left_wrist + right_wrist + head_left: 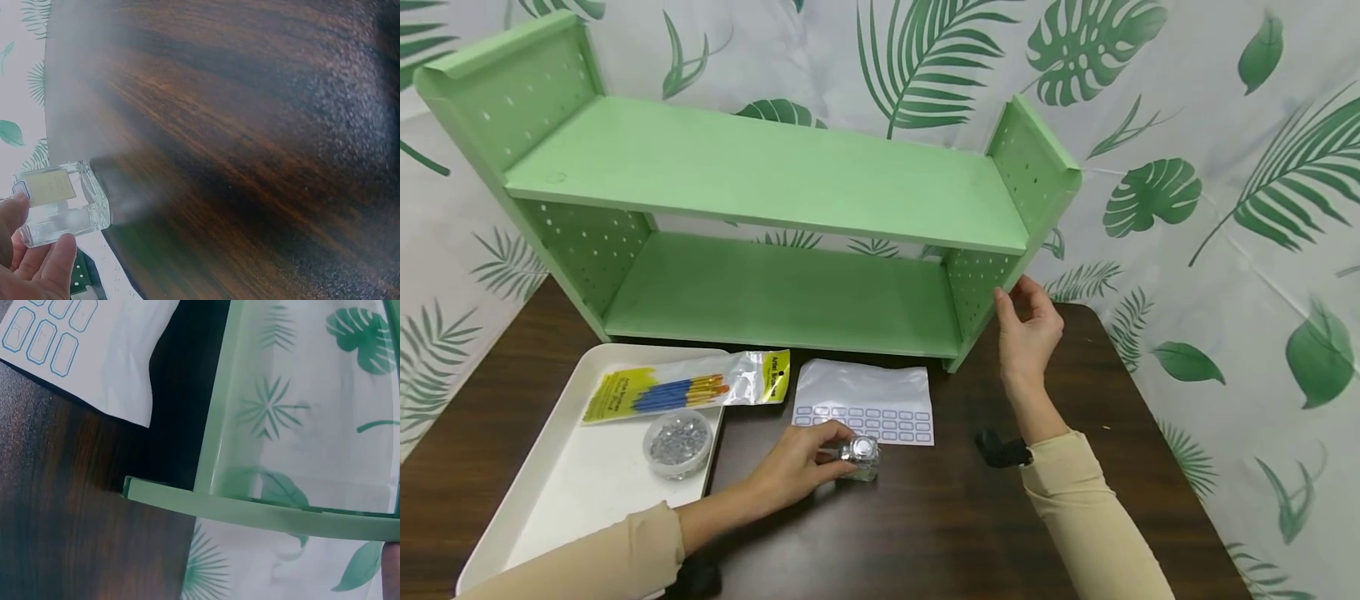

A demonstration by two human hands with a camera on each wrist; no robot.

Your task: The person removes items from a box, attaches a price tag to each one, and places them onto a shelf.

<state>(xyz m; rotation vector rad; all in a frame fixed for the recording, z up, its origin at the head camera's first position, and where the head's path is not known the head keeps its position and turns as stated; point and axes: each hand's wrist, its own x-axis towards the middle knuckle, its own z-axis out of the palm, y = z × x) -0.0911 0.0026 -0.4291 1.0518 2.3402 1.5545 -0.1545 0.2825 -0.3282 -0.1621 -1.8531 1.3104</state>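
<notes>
My left hand (801, 467) pinches a small square glass bottle (863, 457) with a silvery top, above the dark table. In the left wrist view the clear bottle (69, 212) shows a pale yellow label, with a small blue-outlined sticker beside my thumb. My right hand (1028, 333) touches the outer side of the green two-tier shelf (782, 179) at its right panel, fingers loosely bent. The right wrist view shows one fingertip (391, 565) right at the edge of that panel (269, 515).
A white sheet of blue-outlined labels (865, 392) lies before the shelf. At left, a white tray (550, 508) bears a packet of artist brushes (677, 387) and a round clear tub (677, 444) of small clear pieces. A leaf-patterned backdrop (1187, 333) hangs behind the table (955, 525).
</notes>
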